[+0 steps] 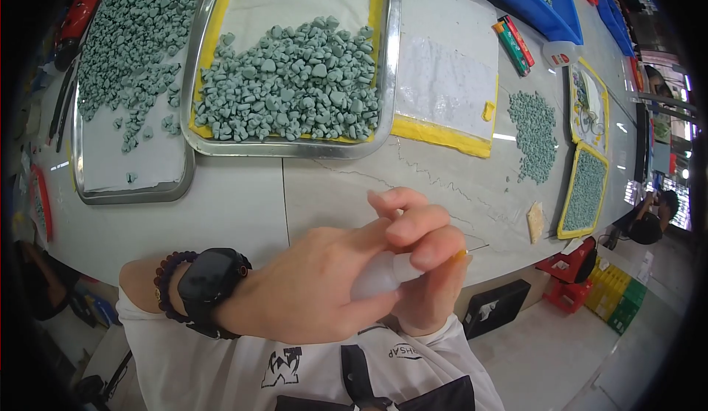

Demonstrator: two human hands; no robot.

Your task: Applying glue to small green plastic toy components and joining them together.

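Nearer the person than the metal tray (295, 150), the left hand (317, 282) curls around a bottle (375, 277). Its long axis runs left to right, narrow end rightward, angled slightly trayward. The right hand (430, 297) adjoins it; that hand's grip cannot be told.

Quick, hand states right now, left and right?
Left hand: closed around a small whitish bottle.
Right hand: close by the bottle's narrow end, fingers partly hidden; can't tell if open or closed.
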